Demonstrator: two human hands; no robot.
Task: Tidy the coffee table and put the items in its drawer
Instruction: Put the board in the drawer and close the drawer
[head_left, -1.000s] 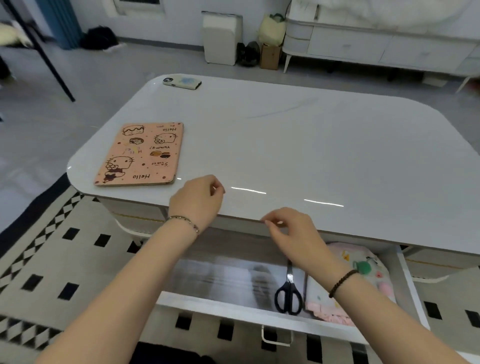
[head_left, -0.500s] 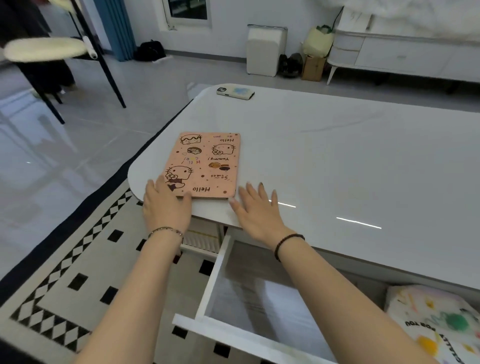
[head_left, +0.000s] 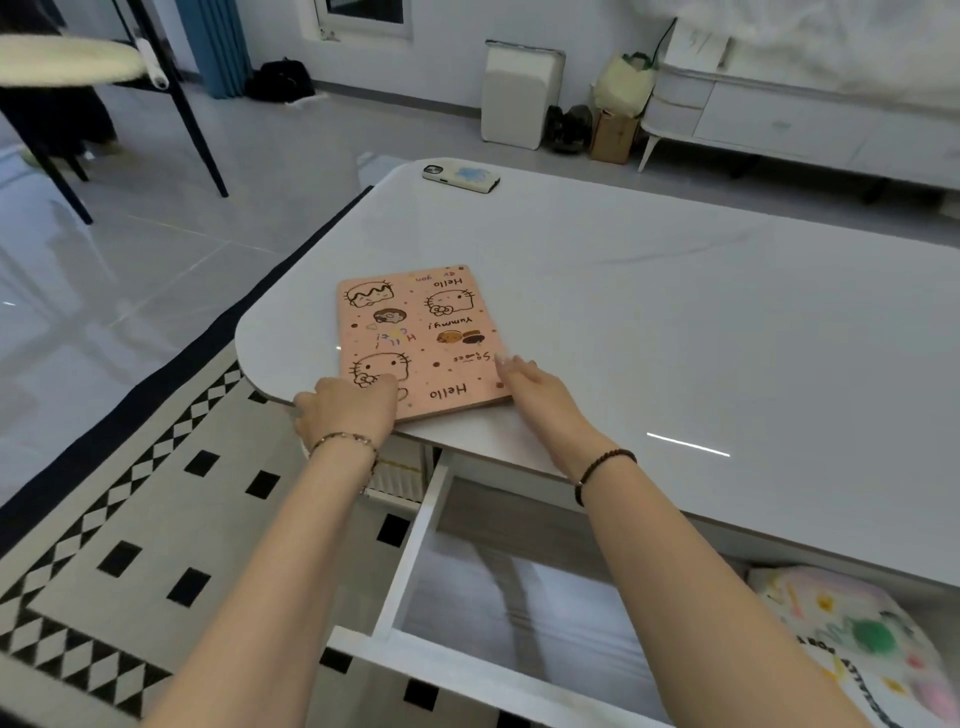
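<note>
Ok, pink notebook (head_left: 415, 332) flat at near-left corner of coffee table (head_left: 675, 312). Left hand (head_left: 345, 413) curled on its corner, grip unclear; right hand (head_left: 540, 395) straight-fingered alongside. Slide past edge, pinch, lower into drawer (head_left: 410, 561).

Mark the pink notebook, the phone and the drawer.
pink notebook (head_left: 420, 340): head view, middle of cover.
phone (head_left: 461, 176): head view, back of case.
drawer (head_left: 412, 545): head view, left side wall.
</note>
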